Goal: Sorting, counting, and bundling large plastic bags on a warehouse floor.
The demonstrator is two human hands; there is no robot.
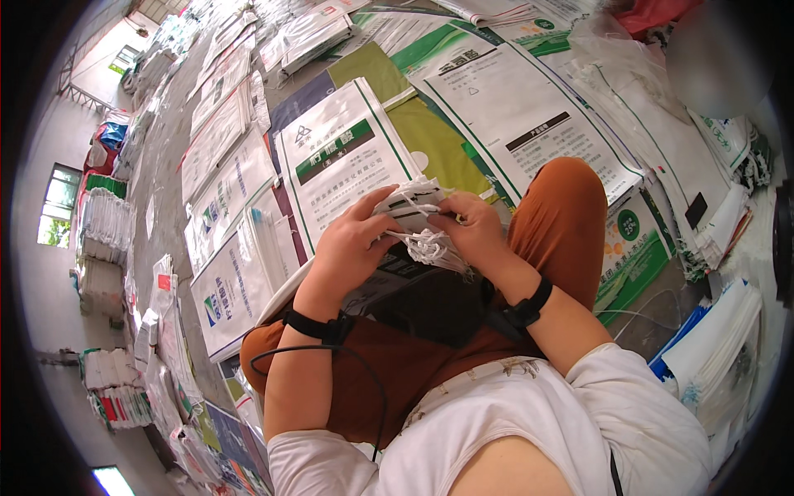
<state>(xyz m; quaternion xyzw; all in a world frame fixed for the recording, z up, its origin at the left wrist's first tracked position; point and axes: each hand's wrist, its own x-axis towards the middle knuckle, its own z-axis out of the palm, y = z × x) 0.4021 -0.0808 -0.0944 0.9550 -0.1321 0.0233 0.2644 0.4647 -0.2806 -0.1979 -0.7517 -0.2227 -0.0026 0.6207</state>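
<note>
My left hand [354, 241] and my right hand [476, 233] meet over my lap, both closed on the bunched edge of a white woven sack [407, 217]. Its layers are folded together between my fingers, and frayed white strands [437, 246] hang below them. Just beyond my hands lies a flat stack of white sacks [327, 157] with green borders and dark printed bands. Shadow and my hands hide how the lower part of the held sack runs across my lap.
Larger printed sacks [529, 124] lie flat ahead to the right, beside an olive-green sack [418, 136]. Sack piles [231, 273] spread to the left. Bundled sacks [103, 223] stand along the left wall. A white bundle [715, 343] lies near my right elbow. A black cable [380, 384] loops from my left wrist strap.
</note>
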